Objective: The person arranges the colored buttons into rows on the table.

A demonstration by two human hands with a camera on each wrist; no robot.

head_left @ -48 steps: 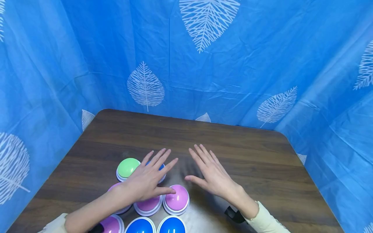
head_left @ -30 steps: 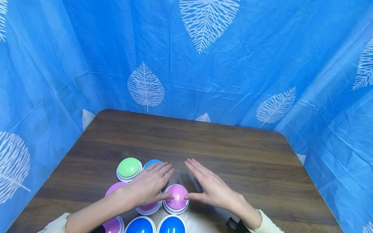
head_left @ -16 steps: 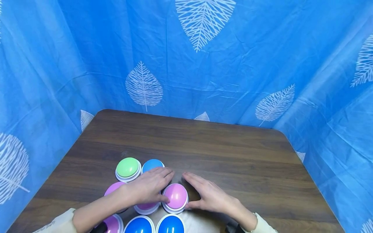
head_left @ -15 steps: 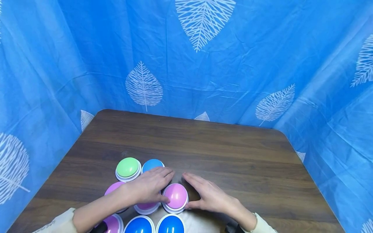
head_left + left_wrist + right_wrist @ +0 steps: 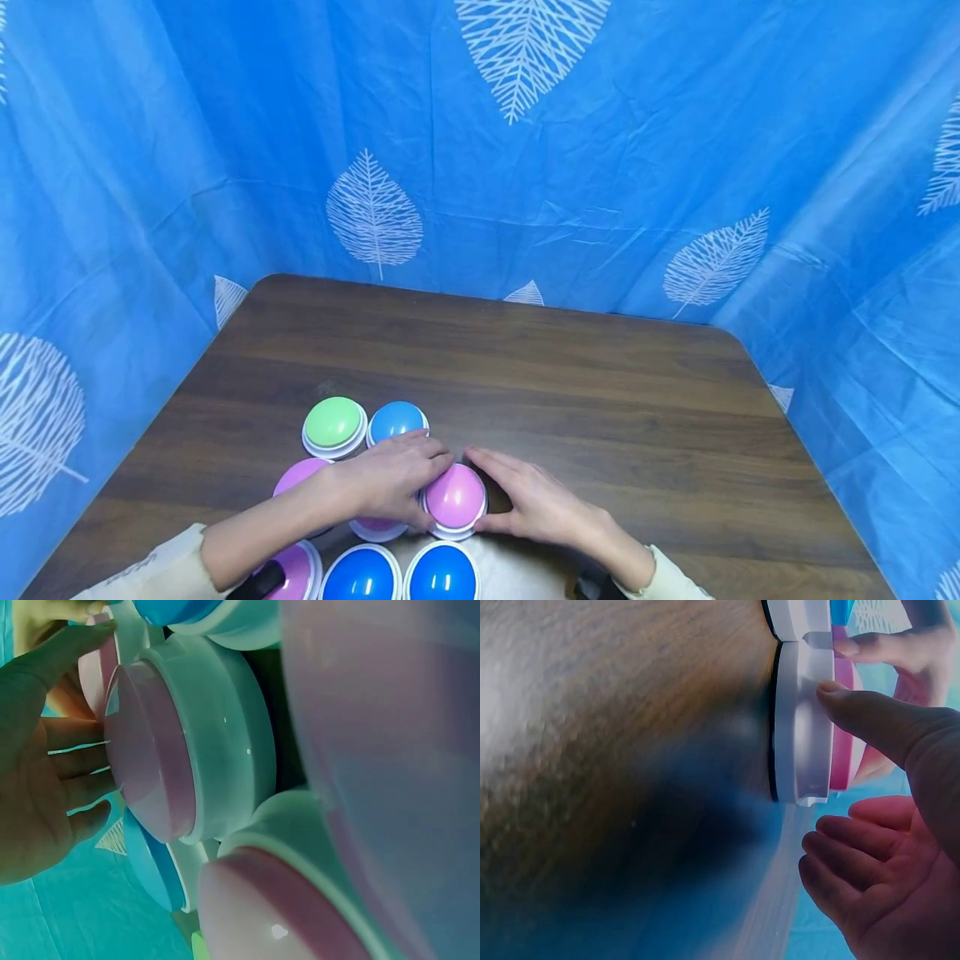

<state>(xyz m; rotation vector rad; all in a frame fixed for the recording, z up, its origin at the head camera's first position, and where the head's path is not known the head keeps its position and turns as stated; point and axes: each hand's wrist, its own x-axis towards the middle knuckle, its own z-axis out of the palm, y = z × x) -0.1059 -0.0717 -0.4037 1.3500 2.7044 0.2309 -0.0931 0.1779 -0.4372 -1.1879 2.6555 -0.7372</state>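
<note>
A pink dome push button [image 5: 455, 494] on a round white base sits on the table between my hands. My left hand [image 5: 393, 475] curves round its left side, thumb at the near rim and index finger at the far rim. From the right, my right hand [image 5: 536, 504] frames it in a C shape. In the right wrist view the right thumb [image 5: 855, 705] touches the white base [image 5: 802, 735], with the other fingers loosely bent past it. A second pink button [image 5: 150, 750] fills the left wrist view's middle; my left hand partly hides it from above.
A green button [image 5: 333, 422] and a light blue button [image 5: 397, 418] stand beyond my left hand. Two dark blue buttons [image 5: 444, 573] and more pink ones [image 5: 300, 474] lie near me. A blue leaf-patterned curtain [image 5: 570, 167] surrounds the brown table [image 5: 637, 400].
Both hands have come down and inward from spread, straight fingers above the buttons to close round the pink button. That button stays in its place; the view shifts slightly.
</note>
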